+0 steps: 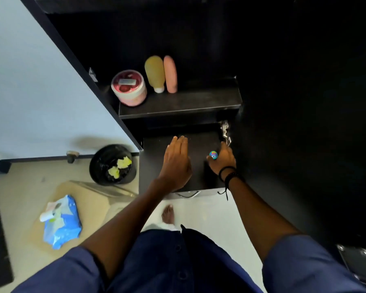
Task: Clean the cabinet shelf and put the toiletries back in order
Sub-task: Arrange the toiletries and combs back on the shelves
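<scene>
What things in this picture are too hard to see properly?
- Head view: small round thing in the right hand; fingers hide all but its top, print too small.
- Head view: pink jar lid label, blurred.
- Head view: cabinet back, lost in darkness.
- Head view: metal object, cut by the bottom-right edge.
</scene>
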Action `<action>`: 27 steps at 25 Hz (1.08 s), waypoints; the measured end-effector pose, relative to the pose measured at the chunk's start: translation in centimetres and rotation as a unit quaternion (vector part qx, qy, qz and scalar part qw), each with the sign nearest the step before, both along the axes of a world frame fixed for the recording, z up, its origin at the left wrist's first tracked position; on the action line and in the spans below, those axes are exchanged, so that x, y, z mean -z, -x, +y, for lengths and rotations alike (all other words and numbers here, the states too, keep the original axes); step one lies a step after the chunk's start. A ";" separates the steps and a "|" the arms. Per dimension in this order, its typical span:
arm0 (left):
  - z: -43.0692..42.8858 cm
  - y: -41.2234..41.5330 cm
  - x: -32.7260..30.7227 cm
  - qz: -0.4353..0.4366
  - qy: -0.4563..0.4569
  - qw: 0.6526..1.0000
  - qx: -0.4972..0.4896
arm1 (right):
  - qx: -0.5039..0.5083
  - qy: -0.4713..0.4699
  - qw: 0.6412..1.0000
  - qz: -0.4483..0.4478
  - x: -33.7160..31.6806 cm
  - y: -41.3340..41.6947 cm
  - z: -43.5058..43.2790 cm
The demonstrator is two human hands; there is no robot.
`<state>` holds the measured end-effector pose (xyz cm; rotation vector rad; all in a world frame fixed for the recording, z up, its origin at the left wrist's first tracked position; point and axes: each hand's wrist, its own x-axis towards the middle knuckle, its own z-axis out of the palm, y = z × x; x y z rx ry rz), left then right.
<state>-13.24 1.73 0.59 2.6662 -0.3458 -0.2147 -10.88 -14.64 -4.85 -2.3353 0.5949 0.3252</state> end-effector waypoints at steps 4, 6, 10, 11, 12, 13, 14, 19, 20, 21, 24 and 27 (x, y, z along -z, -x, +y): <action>1.1 -1.1 2.1 0.086 -0.032 0.995 0.026 | -0.038 0.052 0.997 0.047 3.2 -2.2 -0.9; 1.6 -1.6 2.7 0.103 -0.035 0.994 0.031 | -0.063 0.075 0.994 0.055 4.5 -3.0 -0.9; 2.7 -2.1 3.9 0.106 -0.028 0.993 0.032 | -0.105 0.126 0.983 0.082 6.3 -4.6 -0.8; 3.0 -2.1 4.2 0.109 -0.027 0.993 0.033 | -0.112 0.138 0.980 0.092 6.8 -4.8 -0.7; 3.2 -2.2 4.3 0.112 -0.027 0.993 0.033 | -0.116 0.153 0.977 0.095 7.1 -4.9 -0.6; 3.4 -2.2 4.6 0.113 -0.028 0.993 0.033 | -0.123 0.171 0.973 0.091 7.4 -4.9 -0.5; 3.6 -2.3 4.7 0.114 -0.029 0.993 0.032 | -0.131 0.186 0.970 0.081 7.6 -4.8 -0.4; 4.0 -1.8 4.8 0.111 -0.013 0.994 0.019 | -0.127 0.118 0.985 0.014 6.7 -4.2 1.2; 4.1 -1.8 4.6 0.108 -0.006 0.994 0.015 | -0.118 0.090 0.989 -0.017 5.7 -4.1 1.9; 4.2 -1.8 4.3 0.102 0.005 0.995 0.008 | -0.105 0.062 0.991 -0.056 4.5 -4.1 2.8; 4.9 -2.1 3.2 0.076 0.038 0.996 -0.010 | -0.075 0.001 0.976 -0.202 -0.2 -3.4 4.9; 5.8 -2.9 2.4 0.044 0.058 0.997 -0.023 | -0.068 0.006 0.936 -0.345 -5.3 -2.8 6.0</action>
